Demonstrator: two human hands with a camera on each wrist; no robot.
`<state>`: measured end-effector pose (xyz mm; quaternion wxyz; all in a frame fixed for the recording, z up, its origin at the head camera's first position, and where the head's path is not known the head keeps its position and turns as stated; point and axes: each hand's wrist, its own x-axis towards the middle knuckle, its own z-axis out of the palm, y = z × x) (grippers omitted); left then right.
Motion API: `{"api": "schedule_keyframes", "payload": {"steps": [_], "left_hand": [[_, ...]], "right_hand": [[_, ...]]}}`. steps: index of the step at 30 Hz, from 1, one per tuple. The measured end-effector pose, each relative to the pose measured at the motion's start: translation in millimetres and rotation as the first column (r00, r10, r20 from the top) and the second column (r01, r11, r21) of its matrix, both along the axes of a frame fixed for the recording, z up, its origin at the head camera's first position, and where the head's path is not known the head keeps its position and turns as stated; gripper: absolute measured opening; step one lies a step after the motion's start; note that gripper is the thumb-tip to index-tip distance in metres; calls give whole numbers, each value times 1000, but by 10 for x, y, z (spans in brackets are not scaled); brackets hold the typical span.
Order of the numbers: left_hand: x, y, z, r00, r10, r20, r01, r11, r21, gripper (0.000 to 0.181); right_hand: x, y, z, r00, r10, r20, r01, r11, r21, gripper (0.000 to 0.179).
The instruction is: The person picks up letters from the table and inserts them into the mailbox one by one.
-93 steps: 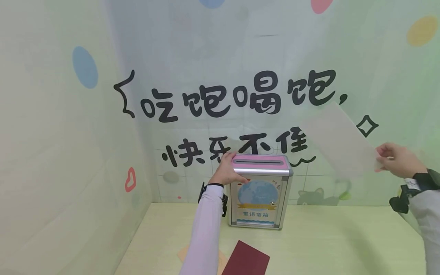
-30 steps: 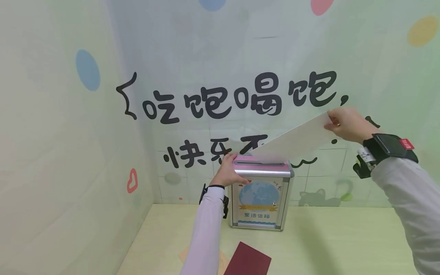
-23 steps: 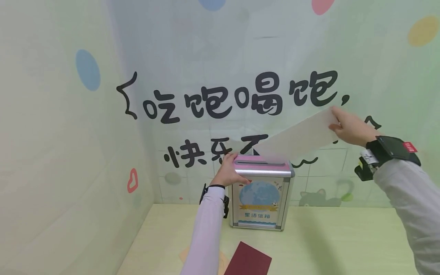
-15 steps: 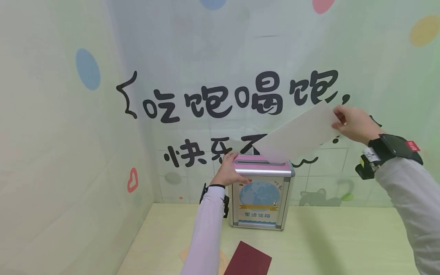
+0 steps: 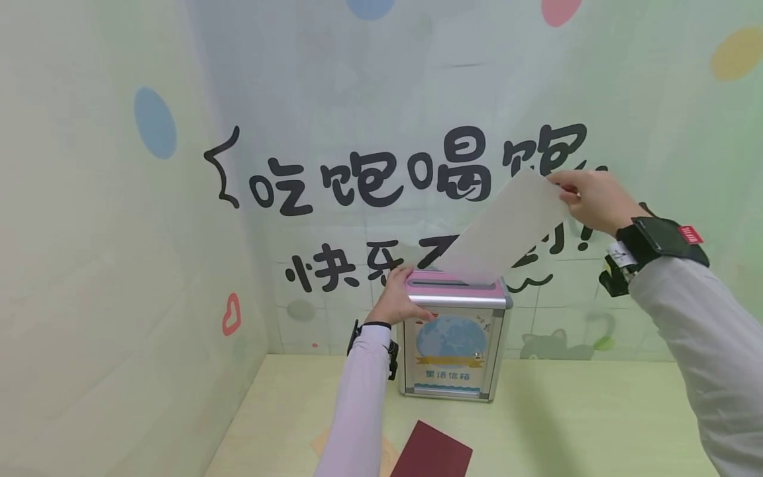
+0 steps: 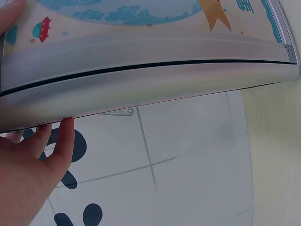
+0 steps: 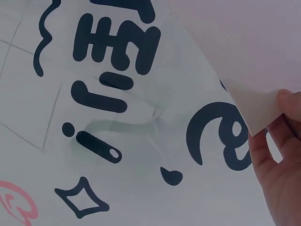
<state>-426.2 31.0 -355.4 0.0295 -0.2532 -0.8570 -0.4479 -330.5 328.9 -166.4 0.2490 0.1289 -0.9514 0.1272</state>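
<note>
In the head view a silver-framed mailbox (image 5: 453, 351) with a pink top and a dark slot (image 5: 441, 283) stands upright on the table. My left hand (image 5: 395, 298) grips its upper left corner, thumb on the front and fingers over the top edge. The left wrist view shows that hand (image 6: 44, 155) along the silver rim (image 6: 141, 87). With thumb and fingers, my right hand (image 5: 599, 199) pinches the upper right corner of a white sheet of paper (image 5: 507, 228), envelope-like in shape. The paper slants down, its lower corner right at the slot's right part.
A dark red card or envelope (image 5: 432, 454) lies on the table (image 5: 584, 411) at the front. Beside it a peach-coloured paper (image 5: 322, 440) is partly hidden by my left sleeve. A wall (image 5: 357, 86) with black lettering rises behind the mailbox.
My right hand has brought the white paper from the far right over to the slot, then shifted left and slightly up, tilting it steeper. The left hand stays on the mailbox.
</note>
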Motion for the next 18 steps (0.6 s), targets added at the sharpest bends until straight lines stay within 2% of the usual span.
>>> {"api": "schedule_keyframes", "payload": {"steps": [5, 11, 18], "left_hand": [[20, -6, 8, 1000, 5, 2, -5, 1000, -2, 105], [46, -10, 18, 1000, 10, 4, -10, 1000, -11, 105], [12, -11, -3, 1000, 10, 3, -10, 1000, -12, 105]], "right_hand": [[-52, -173, 90, 1000, 25, 6, -25, 1000, 16, 36], [-95, -340, 159, 996, 50, -68, -47, 998, 43, 27], [-151, -494, 192, 996, 71, -54, -68, 996, 50, 28]]}}
